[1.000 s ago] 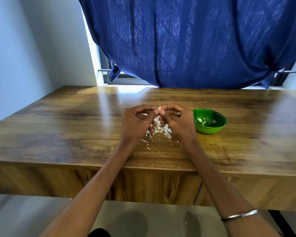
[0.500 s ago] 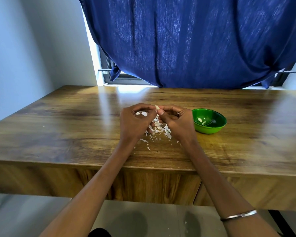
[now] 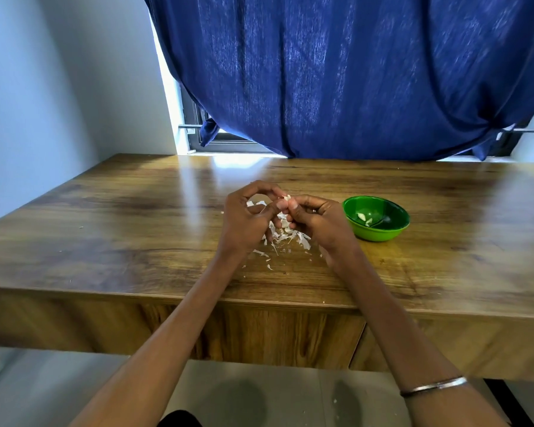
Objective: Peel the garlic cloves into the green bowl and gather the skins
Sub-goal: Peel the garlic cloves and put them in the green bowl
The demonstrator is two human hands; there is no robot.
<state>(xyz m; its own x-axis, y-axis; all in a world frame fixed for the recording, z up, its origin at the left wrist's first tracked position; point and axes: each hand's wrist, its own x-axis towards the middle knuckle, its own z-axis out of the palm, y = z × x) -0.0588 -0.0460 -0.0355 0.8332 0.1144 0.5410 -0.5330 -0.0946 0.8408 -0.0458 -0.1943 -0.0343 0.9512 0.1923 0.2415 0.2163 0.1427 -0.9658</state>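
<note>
Both hands, left hand [image 3: 244, 220] and right hand [image 3: 316, 220], pinch one small white garlic clove [image 3: 286, 198] above the papery skins [image 3: 285, 234]; best peel gently, then drop it into the round green bowl [image 3: 376, 232].

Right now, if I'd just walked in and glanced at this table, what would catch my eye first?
Probably the two hands meeting at the middle of the wooden table: the left hand and right hand pinch a garlic clove between their fingertips, above a litter of white skins. Just right of them sits a bright green bowl with a few pale pieces inside. Behind it all hangs a big blue curtain.
</note>
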